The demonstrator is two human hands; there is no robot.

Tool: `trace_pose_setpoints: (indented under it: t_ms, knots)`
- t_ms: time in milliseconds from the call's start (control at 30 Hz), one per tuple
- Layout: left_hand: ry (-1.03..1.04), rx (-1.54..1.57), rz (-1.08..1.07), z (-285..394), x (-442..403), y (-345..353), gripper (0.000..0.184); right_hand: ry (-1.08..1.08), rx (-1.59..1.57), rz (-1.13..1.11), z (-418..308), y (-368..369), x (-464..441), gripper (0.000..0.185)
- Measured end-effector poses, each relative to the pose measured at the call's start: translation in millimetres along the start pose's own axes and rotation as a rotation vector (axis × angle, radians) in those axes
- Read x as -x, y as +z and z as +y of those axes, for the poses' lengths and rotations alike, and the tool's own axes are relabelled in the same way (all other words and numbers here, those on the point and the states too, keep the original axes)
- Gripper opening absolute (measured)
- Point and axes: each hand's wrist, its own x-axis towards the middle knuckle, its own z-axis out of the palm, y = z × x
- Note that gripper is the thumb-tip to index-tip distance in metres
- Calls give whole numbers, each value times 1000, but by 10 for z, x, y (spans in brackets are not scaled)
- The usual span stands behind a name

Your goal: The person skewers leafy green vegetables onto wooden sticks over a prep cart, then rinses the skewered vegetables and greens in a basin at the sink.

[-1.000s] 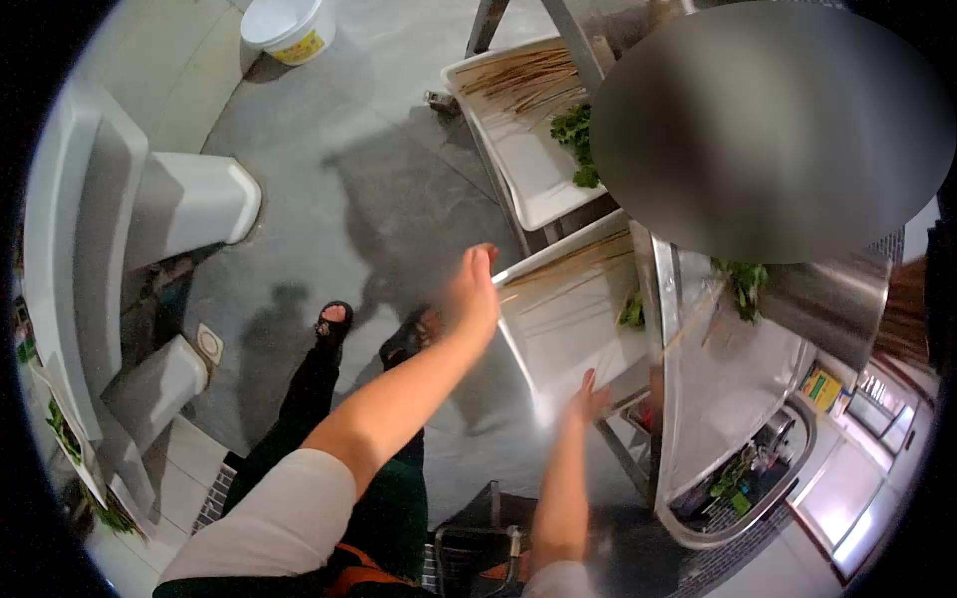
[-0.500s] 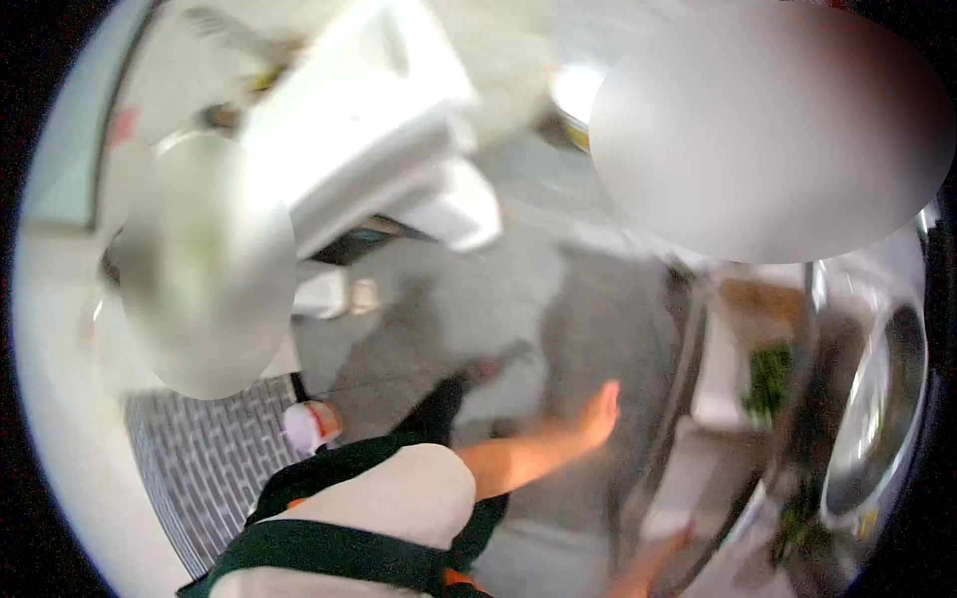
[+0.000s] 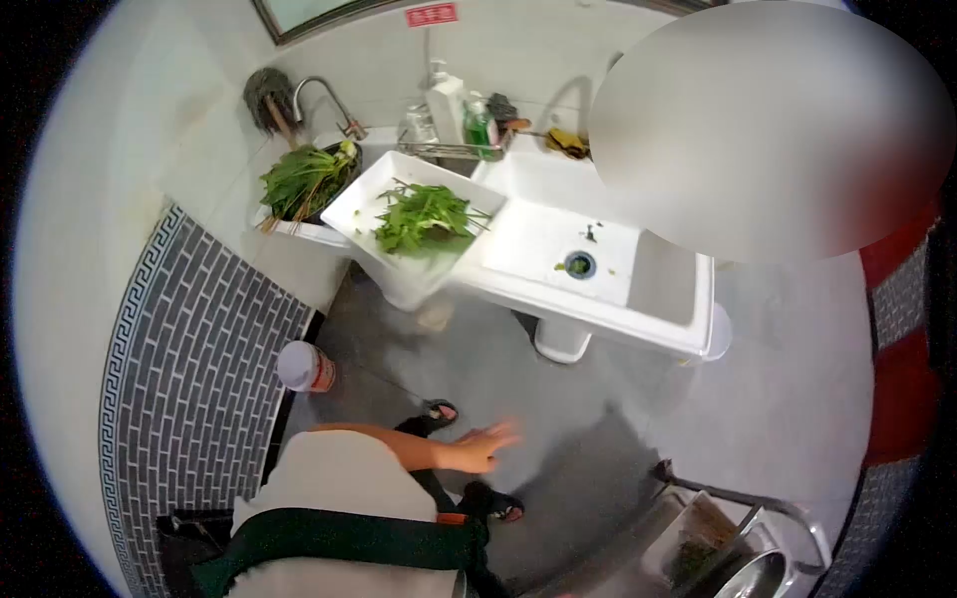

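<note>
My left hand (image 3: 480, 448) hangs over the grey floor in front of my body. Its fingers are stretched out, a little smeared by motion, and nothing shows in them. The hand is apart from everything around it. Beyond it, a white basin (image 3: 347, 215) of leafy greens (image 3: 427, 219) rests at the left part of the white sink (image 3: 558, 304). A bundle of long green vegetables (image 3: 311, 181) lies left of the basin, below a curved tap (image 3: 317, 85). My right hand is out of view.
A metal cart (image 3: 797, 528) carries trays and a metal bowl (image 3: 748, 578) at lower right. A lidded bucket (image 3: 302, 367) stands by the brick-patterned wall (image 3: 199, 399). Bottles (image 3: 447, 105) stand behind the sink. A blurred patch hides the upper right.
My view has swung toward the sink, and the cart has shifted to the lower right. My left hand is now nearer my body in view; my right hand has left the picture.
</note>
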Motion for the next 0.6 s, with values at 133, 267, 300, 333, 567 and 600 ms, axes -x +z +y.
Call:
trace_pose_setpoints:
  t_ms: [133,267,300,333,567,600]
  knots:
    - [-52,191,302,-509,408,-564,46,-313,-211,-390,-1881,-771,138,49]
    - [-108,406,400,-1462,984,-1542,44,-508,-628,-372,-3310,-191,580,45]
    - [-141,443,481,-1782,1028,-1650,44,-528,-646,-432,-3905,-312,896,43]
    - [-173,482,558,-2001,1099,-1755,44,-564,-680,-482,-4354,-346,1142,43]
    - [-220,589,858,-2920,1929,-2934,50,-1185,-553,-571,-6398,-339,2531,46]
    - [-351,584,825,-2966,2030,-2998,56,-1230,-565,-584,-6524,-327,2656,46]
